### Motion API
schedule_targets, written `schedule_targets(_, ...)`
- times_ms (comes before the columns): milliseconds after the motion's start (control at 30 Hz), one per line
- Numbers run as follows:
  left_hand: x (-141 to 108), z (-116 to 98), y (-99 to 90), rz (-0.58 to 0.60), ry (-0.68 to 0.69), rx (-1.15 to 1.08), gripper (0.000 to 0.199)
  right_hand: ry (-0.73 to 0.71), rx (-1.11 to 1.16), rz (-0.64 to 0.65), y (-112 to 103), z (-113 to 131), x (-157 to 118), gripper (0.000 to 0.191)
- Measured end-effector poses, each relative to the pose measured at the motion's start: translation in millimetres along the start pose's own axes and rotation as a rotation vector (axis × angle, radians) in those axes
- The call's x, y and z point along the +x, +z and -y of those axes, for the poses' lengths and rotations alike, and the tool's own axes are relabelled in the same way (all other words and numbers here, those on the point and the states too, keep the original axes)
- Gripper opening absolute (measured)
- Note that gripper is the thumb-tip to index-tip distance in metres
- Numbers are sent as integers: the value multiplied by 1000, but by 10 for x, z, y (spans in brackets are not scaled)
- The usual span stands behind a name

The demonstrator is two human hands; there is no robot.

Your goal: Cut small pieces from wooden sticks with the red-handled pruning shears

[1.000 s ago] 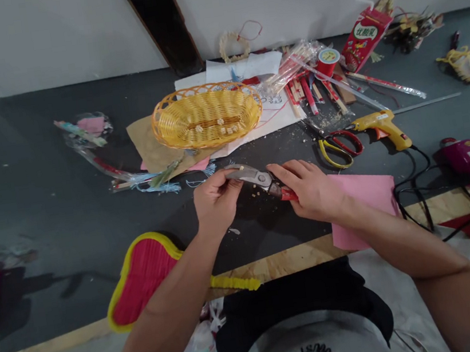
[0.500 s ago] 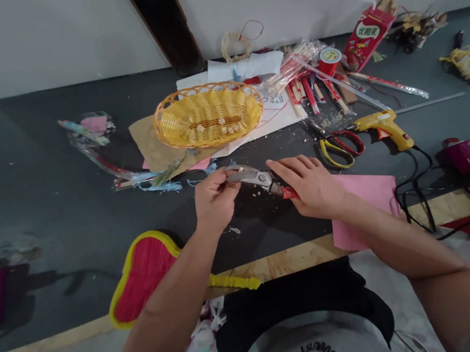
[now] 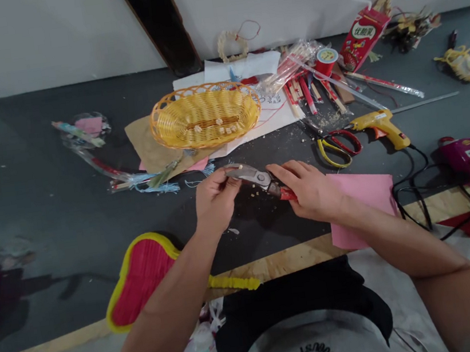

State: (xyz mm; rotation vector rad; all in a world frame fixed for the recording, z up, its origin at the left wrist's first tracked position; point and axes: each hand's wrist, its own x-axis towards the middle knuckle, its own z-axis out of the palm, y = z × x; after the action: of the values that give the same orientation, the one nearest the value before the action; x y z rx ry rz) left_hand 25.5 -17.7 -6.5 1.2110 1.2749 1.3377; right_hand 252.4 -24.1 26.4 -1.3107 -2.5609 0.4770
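Observation:
My right hand is wrapped round the red handles of metal cutters, whose jaws point left. At the jaw tips, my left hand is pinched closed; what it holds is too small to make out. A tiny pale piece shows at the blades. Small pale bits lie on the dark table under the cutters. Beyond my hands is a yellow wicker basket with several small pale pieces in it.
Scissors, a yellow glue gun with its cord, and pink paper lie to the right. Wrapped sticks, a red thread spool and a red carton stand behind. A red and yellow fan-like object lies front left.
The view has shifted slightly, so the tabletop things appear a little further left. The cutters' jaws look slightly more closed, and both hands keep nearly the same pose.

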Motion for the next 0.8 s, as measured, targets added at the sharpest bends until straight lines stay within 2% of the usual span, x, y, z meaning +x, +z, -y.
schedule_targets(200,12,-98,45,-51,56,58,12,16,-72,-16,-2,-11,23,75)
schedule_targets(367,1,-118,32,-86,48,99,7,-15,-115,12,-37,-21,27,77)
schedule_targets(800,8,-77,-1,-33,21,99,14,-68,8,-20,2,-83,31,71)
